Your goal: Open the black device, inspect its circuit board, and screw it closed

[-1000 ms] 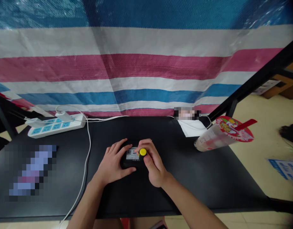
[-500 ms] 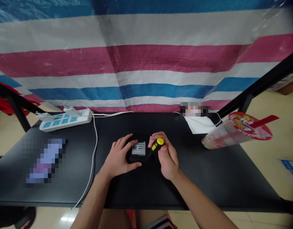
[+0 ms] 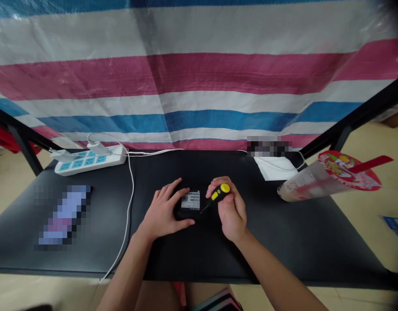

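A small black device (image 3: 179, 212) with a white printed label (image 3: 190, 200) on top lies on the black tabletop. My left hand (image 3: 162, 211) straddles its left side, fingers at the far edge and thumb at the near edge, gripping it against the table. My right hand (image 3: 230, 209) is closed around a black and yellow screwdriver (image 3: 219, 193). Its thin shank slants down and left to the device's near right corner. Against the dark surface I cannot tell whether the tip sits in a screw.
A white power strip (image 3: 91, 160) with plugs stands back left, its cable crossing the table (image 3: 276, 250). A blurred-out phone-like object (image 3: 64, 216) lies left. At right are a tilted drink cup (image 3: 309, 183) with a red straw and white paper (image 3: 276, 168). A striped sheet (image 3: 199, 73) hangs behind.
The screwdriver's handle has tipped a little to the right with my right hand, its tip staying by the device's corner. My left hand keeps its hold; the whole view has shifted slightly.
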